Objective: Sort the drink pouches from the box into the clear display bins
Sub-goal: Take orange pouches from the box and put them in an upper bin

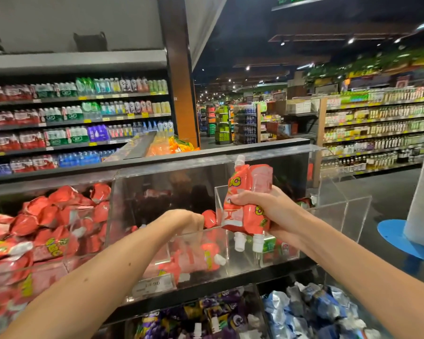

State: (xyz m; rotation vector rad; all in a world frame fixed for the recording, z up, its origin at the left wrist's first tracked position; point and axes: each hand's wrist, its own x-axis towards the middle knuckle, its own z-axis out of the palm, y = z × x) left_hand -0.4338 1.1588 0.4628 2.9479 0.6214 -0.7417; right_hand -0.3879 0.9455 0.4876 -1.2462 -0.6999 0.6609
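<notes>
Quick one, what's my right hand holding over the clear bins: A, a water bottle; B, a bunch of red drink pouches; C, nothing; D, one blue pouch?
B: the right hand has its grip round several red drink pouches bunched together, with white spouts poking out below.

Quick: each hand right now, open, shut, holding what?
Left hand: fingers hidden in the clear plastic display bin, cannot tell.
Right hand: grips several red spouted drink pouches.
</notes>
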